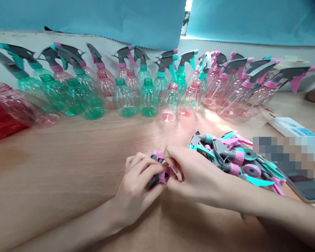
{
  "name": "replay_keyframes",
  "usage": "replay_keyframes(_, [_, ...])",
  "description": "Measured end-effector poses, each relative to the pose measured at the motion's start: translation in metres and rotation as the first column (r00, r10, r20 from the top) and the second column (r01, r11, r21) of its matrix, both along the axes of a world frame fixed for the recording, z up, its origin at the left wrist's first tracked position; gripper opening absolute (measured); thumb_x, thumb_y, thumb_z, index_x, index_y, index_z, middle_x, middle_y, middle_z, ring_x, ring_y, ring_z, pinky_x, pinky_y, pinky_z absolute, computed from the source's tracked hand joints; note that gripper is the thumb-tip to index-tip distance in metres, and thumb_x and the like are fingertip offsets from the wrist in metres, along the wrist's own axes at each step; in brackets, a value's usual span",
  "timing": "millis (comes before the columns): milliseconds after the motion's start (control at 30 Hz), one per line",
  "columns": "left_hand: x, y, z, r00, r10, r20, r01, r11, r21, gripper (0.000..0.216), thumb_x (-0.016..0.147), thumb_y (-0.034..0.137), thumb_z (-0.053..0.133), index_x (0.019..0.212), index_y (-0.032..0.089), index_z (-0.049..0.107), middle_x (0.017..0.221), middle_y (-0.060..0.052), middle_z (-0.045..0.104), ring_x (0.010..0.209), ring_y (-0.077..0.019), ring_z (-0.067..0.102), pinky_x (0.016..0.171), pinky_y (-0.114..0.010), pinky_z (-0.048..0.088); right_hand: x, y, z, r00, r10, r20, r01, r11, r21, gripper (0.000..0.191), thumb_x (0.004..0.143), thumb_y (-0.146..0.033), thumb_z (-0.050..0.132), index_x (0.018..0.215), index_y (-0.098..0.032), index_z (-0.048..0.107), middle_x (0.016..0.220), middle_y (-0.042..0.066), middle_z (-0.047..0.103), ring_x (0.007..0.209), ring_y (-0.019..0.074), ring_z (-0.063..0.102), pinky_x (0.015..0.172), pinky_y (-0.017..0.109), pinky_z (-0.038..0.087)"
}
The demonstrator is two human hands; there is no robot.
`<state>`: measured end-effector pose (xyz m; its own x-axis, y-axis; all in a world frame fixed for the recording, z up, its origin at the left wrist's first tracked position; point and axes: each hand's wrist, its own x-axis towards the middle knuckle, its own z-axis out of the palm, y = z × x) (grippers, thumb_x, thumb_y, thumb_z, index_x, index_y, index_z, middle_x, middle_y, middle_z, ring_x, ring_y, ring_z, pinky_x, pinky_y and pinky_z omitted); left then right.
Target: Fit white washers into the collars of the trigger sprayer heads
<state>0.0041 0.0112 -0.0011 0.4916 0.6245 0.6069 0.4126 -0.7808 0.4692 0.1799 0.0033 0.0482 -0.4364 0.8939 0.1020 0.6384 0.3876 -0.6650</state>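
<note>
My left hand (136, 182) is closed round a grey spray head with a pink collar (162, 174), held low over the wooden table (68, 157). My right hand (191, 175) meets it from the right, its fingers pinched against the pink collar and the pink tip. Just right of my hands lies a heap of loose spray heads (238, 162) in grey, teal and pink. What my right fingertips hold, if anything, is hidden.
Several clear green and pink bottles (147, 99) stand in a row at the back, some capped with spray heads. Pink bottles lie tipped at far left (23, 106) beside a red bag (0, 122). A white power strip (291, 126) and a dark tablet (307, 187) lie at right.
</note>
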Motion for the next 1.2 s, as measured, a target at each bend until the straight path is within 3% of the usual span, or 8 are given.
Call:
replay_keyframes(100, [0.000, 0.000, 0.001, 1.000, 0.001, -0.006, -0.001, 1.000, -0.004, 0.015, 0.080, 0.013, 0.066, 0.091, 0.018, 0.057, 0.082, 0.000, 0.062, 0.079, -0.0173, 0.052, 0.072, -0.032, 0.034, 0.002, 0.003, -0.001, 0.999, -0.020, -0.051, 0.014, 0.992, -0.122, 0.021, 0.069, -0.013, 0.054, 0.072, -0.022, 0.036, 0.062, -0.008, 0.046, 0.054, 0.0087, 0.041, 0.047, 0.023, 0.030])
replay_keyframes(233, [0.001, 0.000, 0.003, 1.000, -0.016, 0.000, 0.016, 1.000, -0.016, 0.016, 0.080, 0.018, 0.069, 0.091, 0.019, 0.057, 0.083, -0.001, 0.063, 0.079, -0.0176, 0.052, 0.072, -0.032, 0.035, 0.011, 0.006, 0.012, 0.993, 0.035, -0.116, -0.064, 0.964, -0.256, 0.016, 0.075, -0.015, 0.057, 0.077, -0.022, 0.042, 0.069, -0.007, 0.051, 0.061, 0.0086, 0.046, 0.053, 0.022, 0.037])
replay_keyframes(433, [0.000, 0.001, 0.003, 1.000, -0.020, 0.019, 0.021, 0.998, -0.061, 0.023, 0.081, 0.023, 0.069, 0.101, 0.020, 0.058, 0.081, 0.000, 0.064, 0.078, -0.0175, 0.053, 0.072, -0.032, 0.036, 0.023, 0.002, 0.024, 0.997, 0.067, 0.032, -0.062, 0.987, -0.145, 0.010, 0.082, -0.029, 0.060, 0.079, -0.022, 0.054, 0.072, -0.006, 0.059, 0.062, 0.0092, 0.051, 0.055, 0.023, 0.038])
replay_keyframes(633, [0.000, 0.002, 0.002, 0.999, -0.025, 0.026, 0.026, 0.999, -0.038, 0.018, 0.083, 0.024, 0.067, 0.097, 0.020, 0.057, 0.080, 0.000, 0.064, 0.077, -0.0171, 0.052, 0.070, -0.032, 0.036, 0.012, -0.004, 0.021, 0.988, 0.032, 0.148, -0.027, 0.999, -0.034, 0.005, 0.083, -0.025, 0.061, 0.082, -0.021, 0.059, 0.080, -0.003, 0.062, 0.069, 0.0110, 0.053, 0.060, 0.025, 0.036])
replay_keyframes(967, [-0.002, 0.000, 0.002, 0.998, -0.055, 0.012, 0.055, 0.998, 0.002, 0.015, 0.087, 0.021, 0.061, 0.100, 0.018, 0.057, 0.082, -0.002, 0.060, 0.077, -0.0171, 0.050, 0.069, -0.032, 0.034, 0.005, -0.001, 0.016, 0.978, -0.084, -0.191, -0.001, 0.914, -0.407, 0.024, 0.071, -0.019, 0.062, 0.071, -0.022, 0.039, 0.065, -0.007, 0.049, 0.059, 0.0087, 0.044, 0.051, 0.022, 0.033])
replay_keyframes(1200, [-0.001, -0.002, 0.000, 0.998, -0.050, -0.025, 0.050, 0.999, -0.001, 0.007, 0.086, 0.013, 0.055, 0.092, 0.017, 0.057, 0.081, -0.002, 0.058, 0.079, -0.0182, 0.049, 0.070, -0.033, 0.033, -0.002, -0.008, 0.012, 0.993, -0.062, -0.103, 0.039, 0.976, -0.214, 0.024, 0.062, -0.014, 0.056, 0.068, -0.023, 0.034, 0.061, -0.008, 0.041, 0.055, 0.0088, 0.037, 0.047, 0.023, 0.028])
